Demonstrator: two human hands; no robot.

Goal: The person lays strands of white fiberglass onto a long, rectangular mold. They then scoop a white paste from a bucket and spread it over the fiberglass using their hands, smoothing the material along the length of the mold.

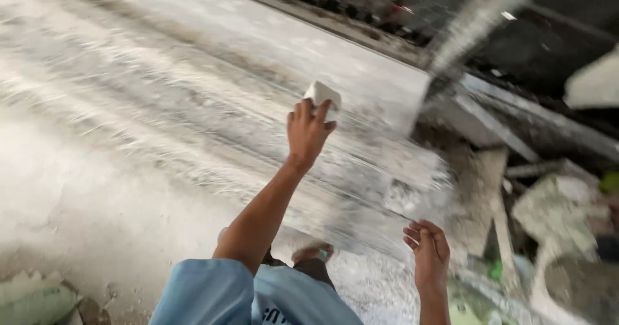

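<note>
left hand [308, 133] | clasped on white block [324, 98], pressed to grey slab [193, 86], ahead and above the body; block juts up-right beyond the fingers | right hand [428, 253] | low by the slab's near edge, loosely curled, empty, farther from block

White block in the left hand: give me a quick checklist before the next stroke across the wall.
1. Grip: left hand wraps the white block with its fingers: ok.
2. Contact: block against the grey wall; flat or tilted is blurred: cannot tell.
3. Right hand: low, loosely curled, nothing visibly held: ok.
4. Path ahead: wall surface is streaked by motion blur: cannot tell.
5. Footing: debris and boards lie to the right by the feet: not ok.
</note>
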